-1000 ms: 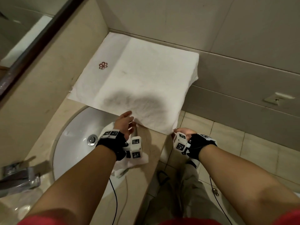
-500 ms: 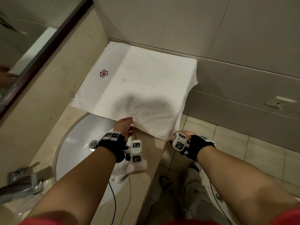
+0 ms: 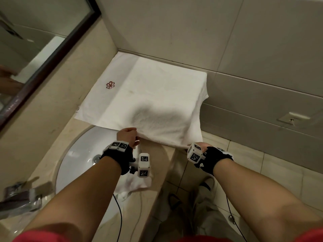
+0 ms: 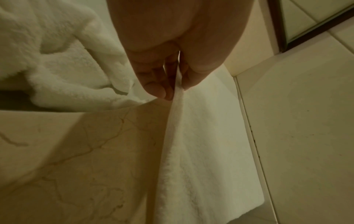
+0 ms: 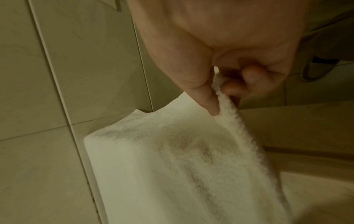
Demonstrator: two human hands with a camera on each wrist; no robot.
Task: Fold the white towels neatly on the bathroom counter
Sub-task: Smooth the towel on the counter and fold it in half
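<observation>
- The white towel lies spread at the counter's far corner against the wall, its right side overhanging the front edge.
- Compared with a second ago, its near edge has come up off the counter.
- The left hand pinches that edge between thumb and fingertips.
- The right hand pinches the near-right corner likewise.
- Likely a fold away toward the wall begins.
- A second, crumpled towel waits at the sink's rim.
</observation>
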